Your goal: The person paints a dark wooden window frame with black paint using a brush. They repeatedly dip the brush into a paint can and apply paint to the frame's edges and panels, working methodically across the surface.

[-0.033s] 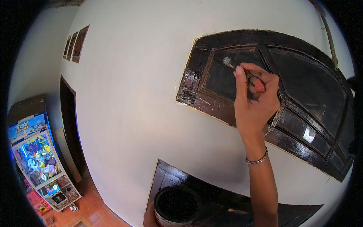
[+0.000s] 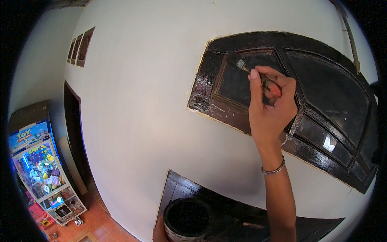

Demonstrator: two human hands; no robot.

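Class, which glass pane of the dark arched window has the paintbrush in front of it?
The leftmost pane: the right hand holds the paintbrush before it. The other panes all lie to the right of the slanting dividing bar.

Shows at lower L as a floor (image 2: pixel 98 207) of orange-red tiles, w/ paler patch (image 2: pixel 85 238) nr bottom edge (tile or mat, can't tell). Carries tall claw machine (image 2: pixel 48 169), white-framed, lit blue, upright on the tiles. Has pr. of white shoes (image 2: pixel 78 221) just by machine's base, + sm. dark item (image 2: pixel 54 235) farther L, too tiny to ID.
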